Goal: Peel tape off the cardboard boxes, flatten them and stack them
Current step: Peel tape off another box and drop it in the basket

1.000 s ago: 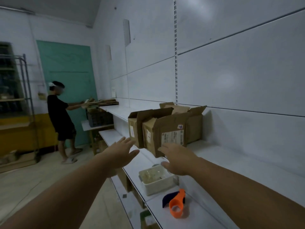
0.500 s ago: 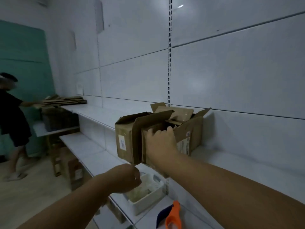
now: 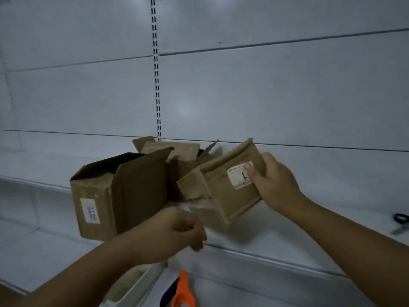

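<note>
A person's right hand (image 3: 274,182) grips a small cardboard box (image 3: 230,196) by its right end, thumb on the label, holding it tilted above the white shelf (image 3: 287,240). The left hand (image 3: 177,231), fingers curled tight below the box, seems to pinch a pale strip of tape (image 3: 186,206) coming from its underside, though the view is blurred. A larger open box (image 3: 119,193) stands on the shelf just to the left.
</note>
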Demonstrator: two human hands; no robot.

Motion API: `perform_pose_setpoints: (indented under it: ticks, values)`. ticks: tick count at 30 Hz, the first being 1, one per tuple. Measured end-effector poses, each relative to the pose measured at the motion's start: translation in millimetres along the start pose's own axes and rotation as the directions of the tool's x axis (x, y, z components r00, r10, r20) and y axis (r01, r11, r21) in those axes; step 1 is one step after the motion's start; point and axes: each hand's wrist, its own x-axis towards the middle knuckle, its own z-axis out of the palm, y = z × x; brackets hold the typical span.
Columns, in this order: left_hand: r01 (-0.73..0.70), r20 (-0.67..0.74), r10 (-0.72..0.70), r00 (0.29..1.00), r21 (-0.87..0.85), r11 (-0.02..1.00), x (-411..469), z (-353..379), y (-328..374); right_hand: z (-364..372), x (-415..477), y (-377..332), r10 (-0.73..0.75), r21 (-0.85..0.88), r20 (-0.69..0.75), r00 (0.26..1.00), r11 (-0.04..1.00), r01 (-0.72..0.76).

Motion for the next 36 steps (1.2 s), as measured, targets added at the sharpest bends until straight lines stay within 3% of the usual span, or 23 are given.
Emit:
perform_pose_setpoints:
  ticks: [2,4,6,8,10,12,13,15,17,18,21,22,23,24,25,26,27,28,29,31,33,36]
  values:
    - [-0.162,-0.31,0.119,0.943,-0.117,0.98,10.6,4.0,8.0,-12.2,4.7,24.3,0.224,0.228,-0.038,0.974,0.951,-0.21]
    - [-0.272,-0.474,0.181,0.862,-0.13,0.954,24.6,10.8,11.4,-20.4,6.5,47.7,0.442,0.439,0.002,0.897,0.806,-0.398]
    - [-0.292,-0.493,0.216,0.843,-0.083,0.953,39.7,18.1,17.1,-28.1,3.1,63.9,0.59,0.638,0.137,0.796,0.562,-0.527]
    - [-0.271,-0.492,0.228,0.84,-0.016,0.963,59.0,26.6,22.8,-33.5,-2.7,76.0,0.63,0.758,0.279,0.725,0.319,-0.569]
    - [-0.304,-0.503,0.241,0.83,-0.047,0.951,79.3,35.0,36.1,-31.1,-12.2,88.4,0.633,0.773,0.374,0.678,0.192,-0.605]
    - [-0.387,-0.502,0.237,0.832,-0.219,0.896,96.2,42.4,54.2,-20.8,-24.3,98.1,0.612,0.744,0.449,0.651,0.146,-0.652]
    - [-0.399,-0.49,0.215,0.845,-0.308,0.864,105.4,47.3,63.4,-16.3,-30.1,105.5,0.604,0.713,0.468,0.645,0.174,-0.679]
    - [-0.335,-0.464,0.129,0.876,-0.394,0.856,129.0,58.2,74.1,-16.1,-41.0,116.4,0.58,0.616,0.414,0.702,0.389,-0.685]
    - [-0.249,-0.48,0.063,0.875,-0.334,0.909,150.7,70.1,80.4,-27.8,-50.7,123.1,0.512,0.474,0.388,0.766,0.601,-0.643]
    - [-0.255,-0.493,0.085,0.866,-0.289,0.923,160.2,75.2,81.9,-38.6,-54.2,125.0,0.46,0.396,0.465,0.756,0.656,-0.643]
    - [-0.266,-0.458,0.15,0.876,-0.199,0.943,182.5,80.7,82.2,-78.1,-54.0,136.2,0.3,0.069,0.78,0.55,0.831,-0.553]
    - [-0.233,-0.404,0.142,0.904,-0.186,0.955,189.3,81.5,79.1,-91.2,-52.4,141.1,0.251,0.028,0.82,0.514,0.88,-0.475]
    - [-0.205,-0.341,0.133,0.931,-0.183,0.962,196.1,82.2,75.6,-102.0,-49.5,146.4,0.202,0.043,0.814,0.545,0.914,-0.403]
    - [-0.19,-0.284,0.131,0.95,-0.192,0.963,203.0,82.9,72.4,-110.0,-45.9,151.2,0.155,0.094,0.753,0.64,0.937,-0.338]
    - [-0.189,-0.235,0.137,0.962,-0.213,0.959,208.1,83.6,71.1,-115.5,-41.1,157.0,0.102,0.161,0.615,0.782,0.954,-0.251]
    - [-0.194,-0.19,0.151,0.97,-0.231,0.954,212.7,84.1,70.6,-119.0,-35.0,162.9,0.033,0.221,0.406,0.913,0.966,-0.133]
    - [-0.205,-0.15,0.173,0.973,-0.236,0.95,216.6,84.9,70.1,-121.0,-28.0,169.7,-0.057,0.233,0.213,0.975,0.973,0.006]
    - [-0.22,-0.122,0.196,0.973,-0.235,0.947,219.7,85.4,69.1,-121.0,-19.3,176.9,-0.159,0.175,0.111,0.981,0.975,0.138]
    - [-0.23,-0.108,0.21,0.972,-0.232,0.945,221.8,85.7,67.5,-117.9,-9.8,183.6,-0.261,0.086,0.097,0.96,0.963,0.254]
    - [-0.235,-0.111,0.214,0.97,-0.236,0.943,223.6,87.5,62.5,-103.4,8.6,197.0,-0.373,0.04,0.201,0.906,0.927,0.373]
    - [-0.241,-0.14,0.21,0.968,-0.262,0.934,223.7,91.8,57.5,-85.2,19.7,204.3,-0.382,0.151,0.296,0.875,0.924,0.352]
    - [-0.28,-0.213,0.215,0.953,-0.349,0.894,222.9,100.4,56.3,-57.5,18.0,214.2,-0.363,0.348,0.196,0.911,0.894,0.281]
